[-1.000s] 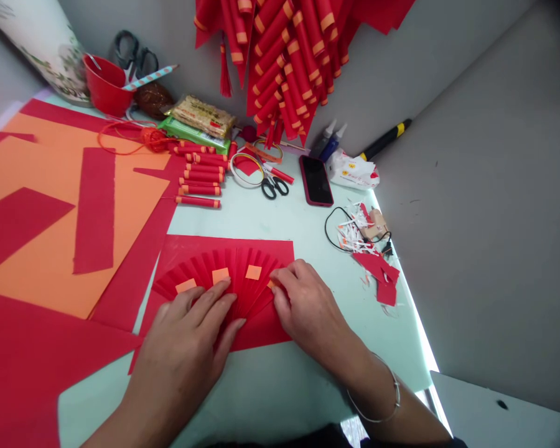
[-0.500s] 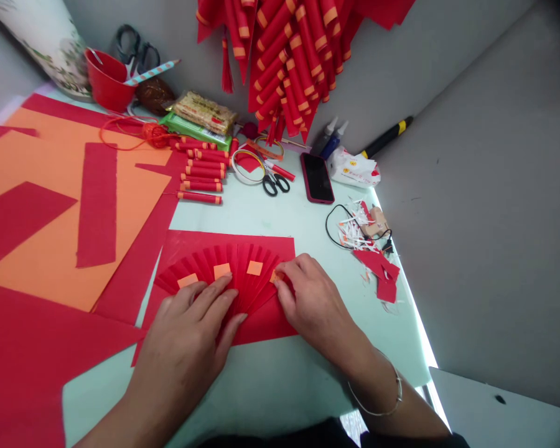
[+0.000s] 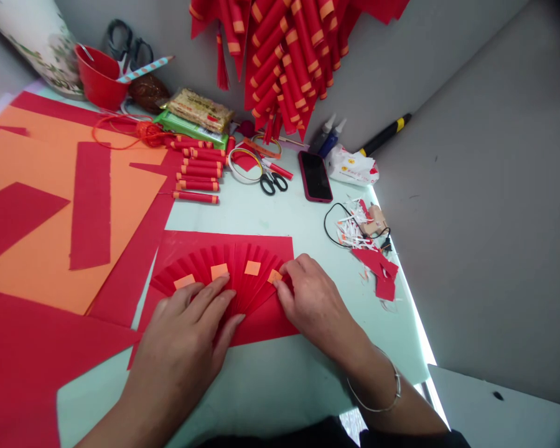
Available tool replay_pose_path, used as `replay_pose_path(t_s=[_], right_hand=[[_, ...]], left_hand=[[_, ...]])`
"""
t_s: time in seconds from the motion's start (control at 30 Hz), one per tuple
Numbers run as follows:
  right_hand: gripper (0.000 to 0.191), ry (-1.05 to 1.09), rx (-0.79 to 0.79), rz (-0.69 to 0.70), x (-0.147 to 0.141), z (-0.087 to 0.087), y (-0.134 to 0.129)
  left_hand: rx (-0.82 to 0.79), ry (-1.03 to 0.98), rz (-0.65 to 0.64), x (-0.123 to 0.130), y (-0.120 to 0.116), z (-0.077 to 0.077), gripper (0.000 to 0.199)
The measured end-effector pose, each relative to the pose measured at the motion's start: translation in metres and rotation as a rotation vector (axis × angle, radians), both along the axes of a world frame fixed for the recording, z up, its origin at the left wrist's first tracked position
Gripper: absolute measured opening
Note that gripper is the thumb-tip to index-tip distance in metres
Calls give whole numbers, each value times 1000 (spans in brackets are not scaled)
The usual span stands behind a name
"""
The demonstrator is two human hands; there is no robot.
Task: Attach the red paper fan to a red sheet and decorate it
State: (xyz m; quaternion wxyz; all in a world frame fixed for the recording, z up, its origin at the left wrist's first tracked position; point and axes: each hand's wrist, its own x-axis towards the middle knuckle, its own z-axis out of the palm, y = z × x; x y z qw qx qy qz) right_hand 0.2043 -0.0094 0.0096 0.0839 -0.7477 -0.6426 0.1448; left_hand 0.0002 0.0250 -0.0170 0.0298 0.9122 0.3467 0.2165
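Observation:
A pleated red paper fan (image 3: 246,254) lies spread on a flat sheet of red paper (image 3: 280,323). Several small orange paper squares, among them a middle one (image 3: 252,268) and a right-hand one (image 3: 275,277), sit in an arc across its pleats. My left hand (image 3: 182,330) rests flat over the fan's lower left, fingers stretched out, with fingertips by two of the squares. It hides part of the pleats. At the fan's right edge, my right hand (image 3: 312,302) has thumb and fingers closed in a pinch on the paper, right beside the right-hand square.
Large orange sheets (image 3: 121,218) and red paper lie at left. Behind are red paper rolls (image 3: 198,185), scissors (image 3: 274,183), tape (image 3: 245,165) and a phone (image 3: 315,177). Scraps and a glue gun (image 3: 377,219) lie right. A red firecracker decoration (image 3: 289,62) hangs above.
My right fingers have shifted slightly right, uncovering more of the right-hand orange square. My left hand stays on the fan. The whole view has moved a little.

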Motion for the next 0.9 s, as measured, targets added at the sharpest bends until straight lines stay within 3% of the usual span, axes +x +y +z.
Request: replay_pose_path(t_s=[0.9], right_hand=[[12,21,6,-25,0,2,-1]], left_hand=[[-11,27,6,1,0,0,31]])
